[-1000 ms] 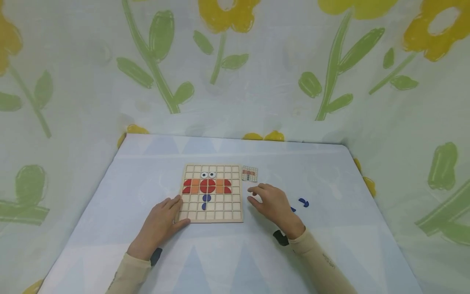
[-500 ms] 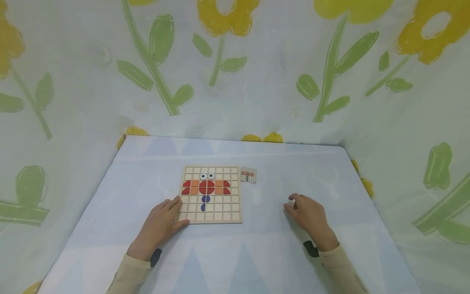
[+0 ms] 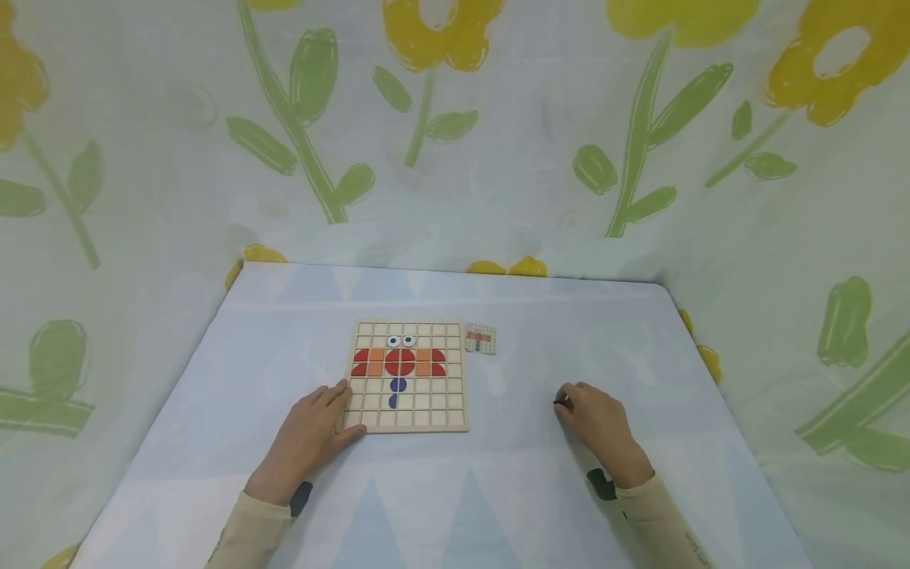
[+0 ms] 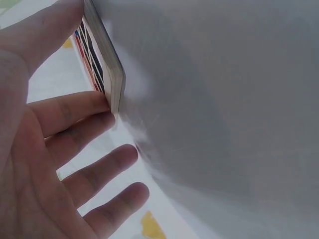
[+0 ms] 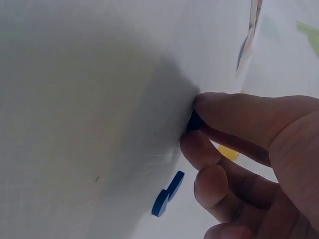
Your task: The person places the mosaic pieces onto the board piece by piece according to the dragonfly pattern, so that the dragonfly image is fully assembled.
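Note:
My left hand point(image 3: 309, 431) rests at the near left corner of a wooden grid board point(image 3: 448, 407). Its thumb lies at the front edge and its fairly straight fingers touch the left side. Red, orange and blue flat pieces and two eye discs sit in the grid. To the right of the board, my right hand point(image 3: 597, 419) is low over the table. Thumb and forefinger pinch a small dark blue piece point(image 5: 194, 121), partly hidden by them. Two more blue half-round pieces point(image 5: 168, 194) lie under this hand, seen in the right wrist view.
A small pattern card point(image 3: 480, 339) lies beside the board's upper right side. It shows a similar figure on a grid. The pale cloth-covered table point(image 3: 540, 506) meets flower-patterned sheets point(image 3: 526, 158) at the back and sides.
My right hand has moved right, away from the board, and down over the loose blue pieces. Its fingertips have closed on one of them. The left hand stays at the board.

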Demonstrator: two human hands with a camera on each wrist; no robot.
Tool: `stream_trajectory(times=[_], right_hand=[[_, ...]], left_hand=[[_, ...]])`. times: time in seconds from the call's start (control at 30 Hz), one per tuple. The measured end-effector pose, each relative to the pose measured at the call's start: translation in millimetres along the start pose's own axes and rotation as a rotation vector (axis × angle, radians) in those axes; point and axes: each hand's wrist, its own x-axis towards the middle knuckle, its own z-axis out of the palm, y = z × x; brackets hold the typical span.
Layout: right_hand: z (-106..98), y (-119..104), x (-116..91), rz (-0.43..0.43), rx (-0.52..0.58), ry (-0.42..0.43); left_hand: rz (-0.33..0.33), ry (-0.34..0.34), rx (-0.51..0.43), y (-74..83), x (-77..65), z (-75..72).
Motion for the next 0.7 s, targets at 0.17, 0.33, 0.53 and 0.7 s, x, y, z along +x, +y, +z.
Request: stream_trajectory(times=[0.17, 0.33, 0.53, 0.7], right_hand=[[2, -2, 2, -0.037, -0.006, 0.029], [6, -3, 6, -0.051, 0.011, 0.017], [9, -2, 8, -0.064, 0.046, 0.016], [10, -3, 11, -0.055, 0.056, 0.007]], left_hand=[[-0.006, -0.011, 0.002, -0.1, -0.3, 1.2], [-0.005, -0.016, 0.014, 1.3, 0.2, 0.3], [0.001, -0.014, 0.030, 1.7, 0.5, 0.7], [-0.001, -0.015, 0.029, 0.6, 0.3, 0.6]])
